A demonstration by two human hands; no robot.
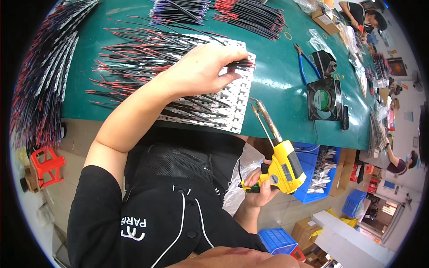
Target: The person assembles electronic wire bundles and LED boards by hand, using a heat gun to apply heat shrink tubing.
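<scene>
My left hand (203, 67) reaches over a white panel of small boards (239, 109) on the green table. Its thumb and forefinger are closed around thin black wires (241, 64) with red ends at the panel's right edge. Many more black wires with red tips (123, 60) lie across the panel, running out to the left. My right hand (260, 185) grips a yellow soldering gun (286, 167) by its handle, in front of the table edge. The gun's metal tip and thin feed tube point up and left, close to the panel's lower right corner, apart from my left hand.
Bundles of black wires (250, 17) lie at the table's far side. Blue-handled pliers (306, 64) and a black fan (324, 99) are to the right. Wired boards (44, 85) are heaped at the left. A blue bin (308, 190) stands below the table; other people work farther right.
</scene>
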